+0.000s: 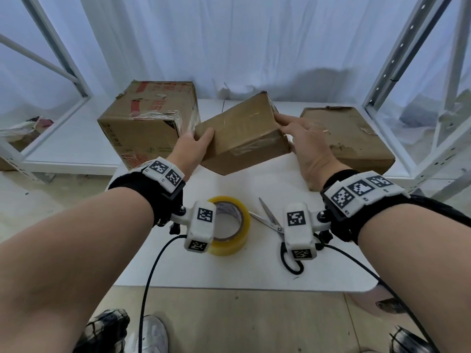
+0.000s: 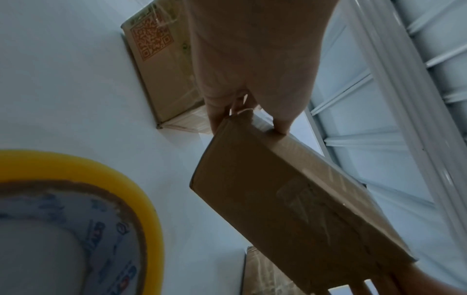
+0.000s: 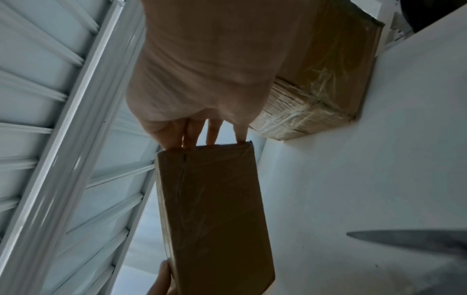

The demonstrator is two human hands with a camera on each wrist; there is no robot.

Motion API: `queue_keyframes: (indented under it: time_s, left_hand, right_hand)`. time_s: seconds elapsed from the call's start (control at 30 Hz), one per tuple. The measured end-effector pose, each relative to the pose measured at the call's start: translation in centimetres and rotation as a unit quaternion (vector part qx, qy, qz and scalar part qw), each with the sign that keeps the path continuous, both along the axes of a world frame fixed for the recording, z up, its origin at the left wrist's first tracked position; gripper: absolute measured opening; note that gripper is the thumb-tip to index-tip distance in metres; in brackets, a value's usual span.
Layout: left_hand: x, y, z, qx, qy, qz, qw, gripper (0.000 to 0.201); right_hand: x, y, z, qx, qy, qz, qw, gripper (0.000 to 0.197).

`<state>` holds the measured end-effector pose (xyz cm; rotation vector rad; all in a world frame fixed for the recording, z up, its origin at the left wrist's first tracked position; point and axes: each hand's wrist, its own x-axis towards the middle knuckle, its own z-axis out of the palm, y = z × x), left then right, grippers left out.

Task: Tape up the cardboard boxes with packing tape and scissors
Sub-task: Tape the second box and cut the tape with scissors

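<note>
A small cardboard box is held tilted in the air above the bench, clear of the surface, between both hands. The left hand is curled round the box's near-left corner, thumb on top, fingers underneath. The right hand is set against the box's right end, fingers fairly straight along the top edge, thumb down the end face; whether it is gripped or only pressed cannot be told. Old clear tape is seen across the box's faces.

Near on the bench, under the wrists, a roll of packing tape is laid flat at left, and scissors with blades parted and black handles at right, well apart from the held box.

Farther off, a larger taped box is stood at far left, and a flat worn box is laid at far right, just beside the right hand.
</note>
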<state>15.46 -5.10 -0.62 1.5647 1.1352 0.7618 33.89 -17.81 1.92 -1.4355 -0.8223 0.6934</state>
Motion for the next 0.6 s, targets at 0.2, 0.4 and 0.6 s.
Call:
queue_keyframes:
  time_s: [0.2,0.4,0.6]
  left_hand:
    - [0.3,-0.9,0.4,0.041,-0.019,-0.037,0.998,0.039]
    - [0.7,-2.2,1.5,0.063,-0.072,-0.039,0.995,0.020]
    - [1.0,-2.4,1.7,0.028,-0.154,-0.068,0.985,0.043]
  right_hand:
    - [0.4,-0.8,-1.0,-0.009,-0.064,0.073,0.995,0.037]
    - [1.6,-0.9,-1.9,-0.015,-0.083,-0.006,0.996,0.017]
    - [1.8,-0.5,-1.7,-0.090,0.093,-0.052,0.990,0.060]
